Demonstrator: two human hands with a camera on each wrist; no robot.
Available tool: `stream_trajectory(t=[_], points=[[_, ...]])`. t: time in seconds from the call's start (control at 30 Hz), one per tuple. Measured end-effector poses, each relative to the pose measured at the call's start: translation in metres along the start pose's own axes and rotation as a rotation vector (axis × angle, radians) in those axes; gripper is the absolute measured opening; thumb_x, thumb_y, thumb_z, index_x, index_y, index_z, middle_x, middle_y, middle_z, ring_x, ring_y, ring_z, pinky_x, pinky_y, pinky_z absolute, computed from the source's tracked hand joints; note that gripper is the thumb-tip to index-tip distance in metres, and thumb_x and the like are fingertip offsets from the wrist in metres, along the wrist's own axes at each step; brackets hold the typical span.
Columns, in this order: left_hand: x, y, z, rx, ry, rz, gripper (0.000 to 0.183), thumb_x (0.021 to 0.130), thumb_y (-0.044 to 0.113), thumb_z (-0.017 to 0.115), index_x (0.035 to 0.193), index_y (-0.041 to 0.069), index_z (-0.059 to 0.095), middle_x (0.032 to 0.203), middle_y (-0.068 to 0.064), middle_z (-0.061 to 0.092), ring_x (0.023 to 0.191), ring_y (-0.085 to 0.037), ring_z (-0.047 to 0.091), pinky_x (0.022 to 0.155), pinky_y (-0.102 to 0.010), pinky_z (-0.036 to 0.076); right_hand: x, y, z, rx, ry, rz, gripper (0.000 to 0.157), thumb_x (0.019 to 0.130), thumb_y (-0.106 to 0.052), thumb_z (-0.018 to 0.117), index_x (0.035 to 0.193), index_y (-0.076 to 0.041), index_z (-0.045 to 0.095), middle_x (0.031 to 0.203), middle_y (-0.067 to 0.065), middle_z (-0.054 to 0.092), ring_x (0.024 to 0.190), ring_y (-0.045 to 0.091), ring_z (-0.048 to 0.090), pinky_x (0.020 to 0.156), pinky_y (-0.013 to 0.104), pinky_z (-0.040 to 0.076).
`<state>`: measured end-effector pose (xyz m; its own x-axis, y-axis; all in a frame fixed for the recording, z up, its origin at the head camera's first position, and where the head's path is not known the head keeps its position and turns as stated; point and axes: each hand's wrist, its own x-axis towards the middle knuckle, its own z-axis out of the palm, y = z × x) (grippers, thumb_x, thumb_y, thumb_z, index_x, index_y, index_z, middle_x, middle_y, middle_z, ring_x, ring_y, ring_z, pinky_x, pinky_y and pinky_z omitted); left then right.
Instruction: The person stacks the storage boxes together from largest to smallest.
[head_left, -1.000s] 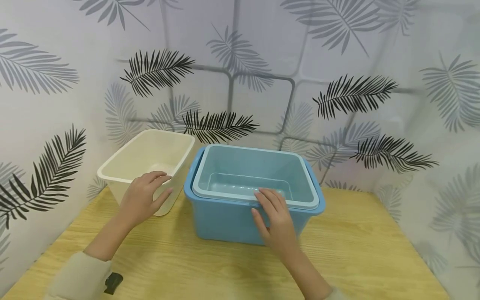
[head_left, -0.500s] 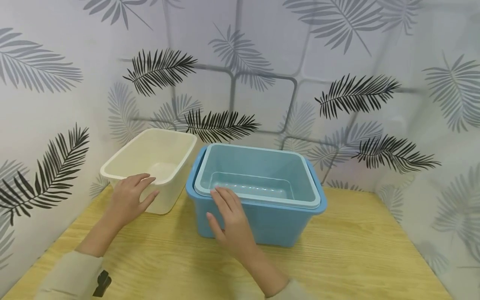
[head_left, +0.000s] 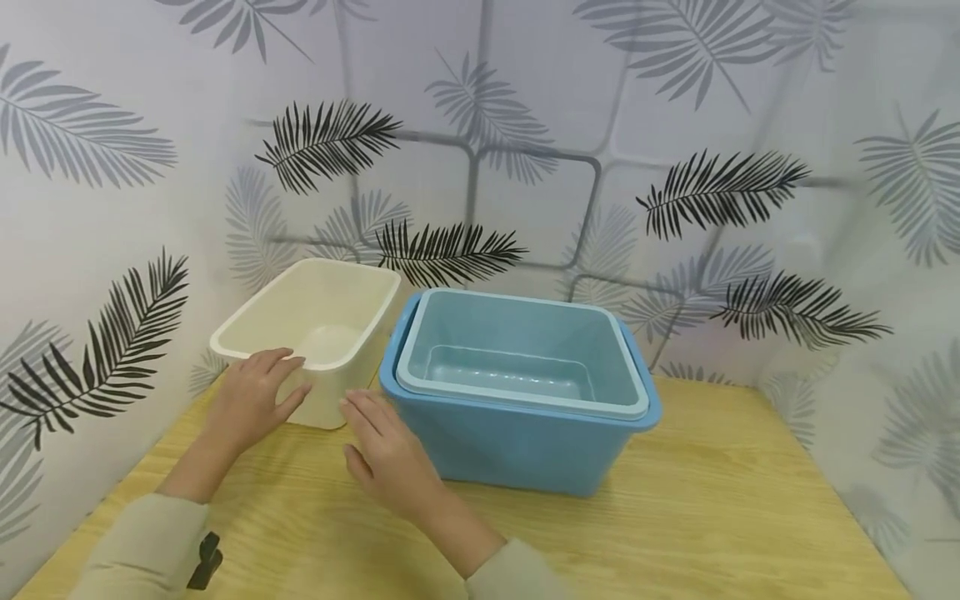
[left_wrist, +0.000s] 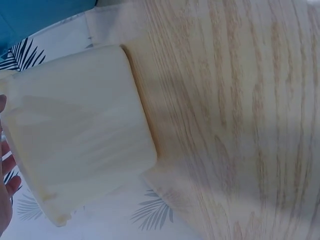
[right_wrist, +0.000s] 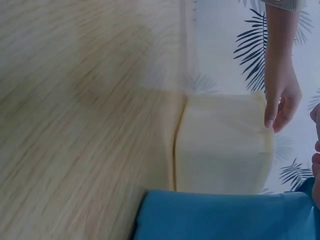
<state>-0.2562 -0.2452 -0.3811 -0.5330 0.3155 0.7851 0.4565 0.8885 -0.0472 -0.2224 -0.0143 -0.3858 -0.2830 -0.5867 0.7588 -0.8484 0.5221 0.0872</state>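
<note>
A cream plastic bin (head_left: 330, 392) stands at the left of the table. My left hand (head_left: 251, 396) is at its near rim, fingertips at the edge and thumb outside the wall; the right wrist view shows this left hand (right_wrist: 284, 97) from the side. Beside it stands a blue bin (head_left: 517, 450) with a paler blue bin (head_left: 517, 333) nested inside. My right hand (head_left: 390, 454) is in front of the gap between the cream and blue bins, fingers loosely extended and holding nothing. In the left wrist view, the cream bin's (left_wrist: 80, 130) outer wall fills the left side.
The bins stand on a wood-grain table (head_left: 720, 500). Behind and on both sides rise walls (head_left: 525, 100) with a leaf pattern. A small black object (head_left: 205, 561) shows by the left sleeve.
My right hand has moved left, from the blue bin's near rim to the front of the cream bin. My left hand has shifted left along the cream bin's near rim.
</note>
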Motion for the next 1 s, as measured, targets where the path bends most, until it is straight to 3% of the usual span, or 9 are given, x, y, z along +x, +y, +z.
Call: stream_trajectory(t=[0.07,0.17,0.27,0.37,0.47,0.57,0.73,1.0], points=[[-0.001,-0.001,0.002,0.004,-0.009,-0.001,0.040,0.070,0.017,0.073,0.103,-0.003,0.064,0.104,-0.023,0.064,0.094,-0.041,0.060,0.076,-0.054,0.048,0.004,-0.001,0.005,0.011,-0.054,0.043,0.047,0.083,-0.012,0.065,0.127,0.000,0.052,0.130,0.012,0.054,0.126,0.025,0.048,0.105,0.027,0.039],[-0.004,-0.004,0.007,0.010,-0.016,-0.001,0.039,0.079,0.025,0.067,0.106,-0.003,0.062,0.105,-0.023,0.063,0.096,-0.041,0.058,0.078,-0.054,0.047,0.011,0.001,0.012,0.048,-0.174,0.136,0.051,0.087,-0.016,0.062,0.132,0.000,0.046,0.136,0.013,0.049,0.131,0.027,0.043,0.107,0.030,0.038],[-0.006,-0.005,0.010,0.020,-0.009,0.015,0.044,0.089,0.037,0.053,0.108,-0.003,0.061,0.105,-0.023,0.063,0.096,-0.041,0.058,0.079,-0.053,0.047,0.018,0.002,0.019,0.085,-0.316,0.229,0.056,0.090,-0.020,0.058,0.139,0.000,0.037,0.144,0.013,0.040,0.136,0.028,0.035,0.110,0.033,0.033],[-0.007,-0.003,0.012,0.035,0.006,0.032,0.060,0.096,0.050,0.035,0.108,-0.003,0.061,0.104,-0.023,0.063,0.095,-0.041,0.059,0.078,-0.053,0.048,0.022,0.003,0.025,0.144,-0.406,0.320,0.060,0.092,-0.021,0.054,0.143,0.000,0.030,0.149,0.013,0.033,0.139,0.029,0.029,0.112,0.034,0.030],[-0.009,0.000,0.013,0.049,0.026,0.043,0.072,0.096,0.055,0.022,0.107,-0.004,0.061,0.103,-0.024,0.063,0.094,-0.041,0.059,0.077,-0.053,0.048,0.025,0.005,0.030,0.184,-0.432,0.393,0.064,0.092,-0.020,0.054,0.145,-0.001,0.024,0.151,0.012,0.028,0.141,0.027,0.025,0.113,0.034,0.027],[-0.010,0.001,0.014,0.063,0.048,0.051,0.073,0.097,0.055,0.021,0.106,-0.005,0.062,0.102,-0.024,0.063,0.094,-0.041,0.059,0.077,-0.052,0.048,0.027,0.007,0.035,0.184,-0.434,0.428,0.067,0.090,-0.020,0.055,0.146,-0.002,0.021,0.151,0.012,0.026,0.141,0.027,0.023,0.115,0.034,0.024],[-0.015,0.002,0.012,0.059,0.076,0.059,0.070,0.097,0.053,0.024,0.105,-0.005,0.062,0.101,-0.025,0.063,0.093,-0.041,0.058,0.077,-0.053,0.047,0.028,0.008,0.036,0.158,-0.443,0.417,0.067,0.091,-0.022,0.057,0.145,-0.001,0.024,0.152,0.015,0.023,0.142,0.033,0.020,0.116,0.036,0.021],[-0.023,0.004,0.004,0.044,0.110,0.086,0.064,0.099,0.048,0.028,0.104,-0.006,0.062,0.101,-0.024,0.063,0.092,-0.041,0.058,0.077,-0.052,0.046,0.029,0.005,0.036,0.125,-0.445,0.349,0.065,0.091,-0.023,0.057,0.144,0.000,0.027,0.153,0.014,0.023,0.143,0.030,0.017,0.115,0.037,0.022]])
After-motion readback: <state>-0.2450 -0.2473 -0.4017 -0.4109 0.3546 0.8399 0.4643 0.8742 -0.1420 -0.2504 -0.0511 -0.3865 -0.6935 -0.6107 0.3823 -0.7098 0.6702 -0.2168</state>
